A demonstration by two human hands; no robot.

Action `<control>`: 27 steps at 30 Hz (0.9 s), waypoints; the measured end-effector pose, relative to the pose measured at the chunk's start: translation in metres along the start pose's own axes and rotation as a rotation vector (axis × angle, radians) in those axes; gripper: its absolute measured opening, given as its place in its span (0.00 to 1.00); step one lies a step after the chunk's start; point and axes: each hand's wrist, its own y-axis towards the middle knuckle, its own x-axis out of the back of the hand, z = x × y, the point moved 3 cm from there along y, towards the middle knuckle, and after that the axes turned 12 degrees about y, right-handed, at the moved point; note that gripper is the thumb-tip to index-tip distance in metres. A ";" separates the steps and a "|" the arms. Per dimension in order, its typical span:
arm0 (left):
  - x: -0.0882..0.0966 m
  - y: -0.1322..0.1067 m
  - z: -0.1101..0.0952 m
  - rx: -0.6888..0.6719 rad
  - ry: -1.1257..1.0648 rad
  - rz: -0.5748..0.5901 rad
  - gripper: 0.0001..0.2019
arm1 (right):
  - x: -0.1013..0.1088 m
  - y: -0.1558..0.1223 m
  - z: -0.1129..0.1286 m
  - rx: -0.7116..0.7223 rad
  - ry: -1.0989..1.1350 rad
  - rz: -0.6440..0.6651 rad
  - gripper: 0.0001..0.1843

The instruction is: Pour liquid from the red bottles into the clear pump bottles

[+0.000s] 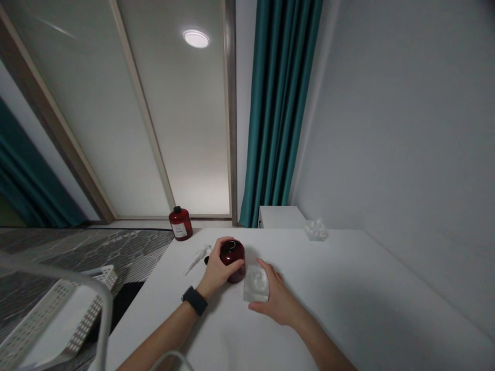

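My left hand (pixel 218 265), with a black watch on its wrist, grips a dark red plastic bottle (pixel 234 256) whose open neck faces up. My right hand (pixel 275 296) rests against the side of a white square packet (pixel 256 284), its fingers curled along the edge. The packet stands next to the bottle on the white table (pixel 328 288). Left of the bottle lies a slender white pump tube (pixel 197 259) with a dark end near the bottle.
A second red bottle (pixel 180 224) with a white label stands beyond the table's far edge. A clear plastic wrapper (pixel 316 230) lies at the far right of the table. A white perforated basket (pixel 65 309) sits low on the left, beyond the table's left edge. A white wall runs along the right.
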 end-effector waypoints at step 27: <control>0.016 -0.052 -0.004 -0.073 -0.030 0.066 0.38 | -0.016 -0.020 0.029 0.008 0.704 -0.183 0.48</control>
